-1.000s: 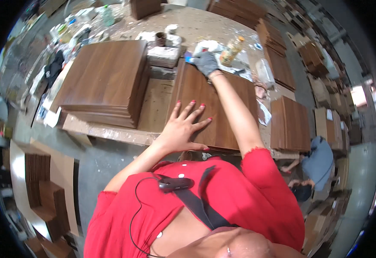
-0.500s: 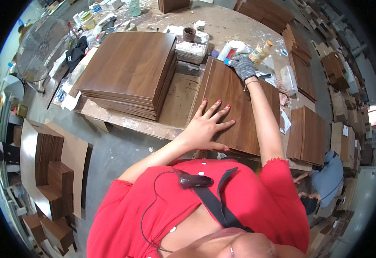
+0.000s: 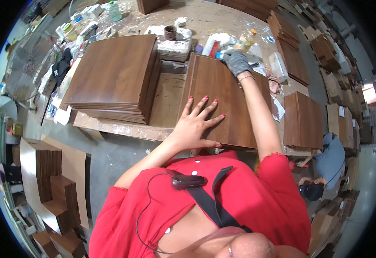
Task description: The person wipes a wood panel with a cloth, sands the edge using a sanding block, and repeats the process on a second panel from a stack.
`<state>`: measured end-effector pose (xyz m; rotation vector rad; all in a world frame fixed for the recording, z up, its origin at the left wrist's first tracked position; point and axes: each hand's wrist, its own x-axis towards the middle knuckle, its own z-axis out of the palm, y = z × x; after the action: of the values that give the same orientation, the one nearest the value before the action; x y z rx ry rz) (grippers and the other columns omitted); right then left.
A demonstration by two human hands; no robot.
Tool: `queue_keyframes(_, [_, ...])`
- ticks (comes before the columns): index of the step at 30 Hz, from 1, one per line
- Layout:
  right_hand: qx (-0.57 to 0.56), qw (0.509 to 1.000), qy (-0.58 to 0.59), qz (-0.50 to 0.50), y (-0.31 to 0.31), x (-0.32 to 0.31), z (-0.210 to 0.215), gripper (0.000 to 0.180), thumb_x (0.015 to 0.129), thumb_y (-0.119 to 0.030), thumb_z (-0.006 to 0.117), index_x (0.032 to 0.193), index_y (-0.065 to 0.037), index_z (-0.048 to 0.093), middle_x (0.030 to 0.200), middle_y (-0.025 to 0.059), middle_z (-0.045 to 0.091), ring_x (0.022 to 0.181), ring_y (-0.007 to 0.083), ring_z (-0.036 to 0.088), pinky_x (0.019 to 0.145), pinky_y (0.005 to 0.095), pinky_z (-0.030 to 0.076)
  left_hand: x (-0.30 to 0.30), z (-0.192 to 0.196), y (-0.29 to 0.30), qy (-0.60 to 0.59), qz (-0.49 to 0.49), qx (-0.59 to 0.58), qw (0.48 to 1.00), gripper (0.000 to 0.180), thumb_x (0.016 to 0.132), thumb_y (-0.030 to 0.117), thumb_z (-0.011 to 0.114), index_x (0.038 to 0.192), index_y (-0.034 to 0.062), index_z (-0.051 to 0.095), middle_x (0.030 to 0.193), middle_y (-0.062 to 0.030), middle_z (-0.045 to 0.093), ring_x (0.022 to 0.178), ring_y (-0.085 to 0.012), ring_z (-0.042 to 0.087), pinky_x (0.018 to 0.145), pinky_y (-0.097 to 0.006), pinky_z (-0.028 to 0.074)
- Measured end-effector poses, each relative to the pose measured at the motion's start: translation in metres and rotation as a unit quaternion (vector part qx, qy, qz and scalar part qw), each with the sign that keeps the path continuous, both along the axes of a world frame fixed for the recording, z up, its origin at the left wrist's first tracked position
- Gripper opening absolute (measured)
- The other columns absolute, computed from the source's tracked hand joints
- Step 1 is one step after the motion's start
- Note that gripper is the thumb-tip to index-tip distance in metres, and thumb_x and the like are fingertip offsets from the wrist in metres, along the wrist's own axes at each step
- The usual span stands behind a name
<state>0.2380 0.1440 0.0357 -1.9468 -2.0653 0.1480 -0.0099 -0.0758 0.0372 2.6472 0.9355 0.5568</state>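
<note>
My left hand [image 3: 195, 124] is bare and lies flat on a brown wood-grain panel [image 3: 235, 116], its fingers spread near the left edge. At the panel's far edge, my right hand [image 3: 237, 62], in a grey glove, has its fingers closed. A small blue piece [image 3: 219, 55] shows at its fingertips; its kind is too small to tell. Just beyond stands a white-and-red tube-shaped container [image 3: 211, 44]. A dark, thin object [image 3: 254, 66] lies by the glove's right side. More panel edges show beneath the top panel along its left side.
Left on the worktable [image 3: 173, 94] is a tall stack of brown panels [image 3: 112, 69]. A dark cup [image 3: 170, 32] rests on a whitish block [image 3: 175, 48] at the back. Another panel stack [image 3: 304, 120] stands right, near a crouching person [image 3: 329, 161]. A fan [image 3: 29, 64] is far left.
The table and everything on it have shifted left in the view. My gloved right hand has slid slightly left along the panel's far edge. My left hand still rests flat on the panel.
</note>
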Motion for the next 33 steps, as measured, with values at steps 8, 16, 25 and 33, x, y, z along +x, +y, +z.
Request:
queue_keyframes(8, [-0.02,1.0,0.012,-0.009,-0.01,0.016,-0.006,0.038,0.086,-0.042,0.066,0.096,-0.007,0.076,0.094,0.0185,0.072,0.09,0.035,0.07,0.084,0.0416,0.053,0.001,0.0,0.0,0.015,-0.001,0.0,1.0,0.092,0.073,0.076,0.065,0.15,0.0299,0.047,0.162,-0.0116,0.03,0.152,-0.0354,0.019,0.122,-0.06,0.005])
queue_keyframes(16, [0.051,0.998,0.015,0.028,-0.007,0.018,-0.006,0.032,0.085,-0.036,0.059,0.089,-0.008,0.076,0.092,0.0187,0.072,0.089,0.0363,0.069,0.083,0.0465,0.054,0.003,0.009,-0.001,0.026,-0.001,-0.005,1.0,0.09,0.073,0.073,0.068,0.149,0.0297,0.048,0.161,-0.0117,0.032,0.152,-0.035,0.02,0.122,-0.059,0.005])
queue_keyframes(25, [0.013,0.998,0.061,-0.025,-0.038,0.109,-0.009,0.037,0.086,-0.042,0.068,0.104,-0.011,0.077,0.096,0.0175,0.073,0.091,0.0305,0.071,0.085,0.039,0.052,0.005,0.014,-0.001,0.025,0.001,-0.012,1.0,0.089,0.073,0.073,0.069,0.148,0.03,0.05,0.159,-0.0118,0.035,0.151,-0.0349,0.022,0.122,-0.058,0.007])
queue_keyframes(33, [0.047,0.998,0.018,-0.037,-0.026,0.087,-0.015,0.034,0.084,-0.039,0.064,0.093,-0.008,0.076,0.091,0.0189,0.072,0.087,0.0366,0.068,0.082,0.0442,0.053,0.008,0.018,-0.003,0.036,-0.001,-0.003,0.999,0.089,0.072,0.072,0.07,0.147,0.0293,0.051,0.159,-0.0125,0.036,0.15,-0.0361,0.024,0.122,-0.058,0.008])
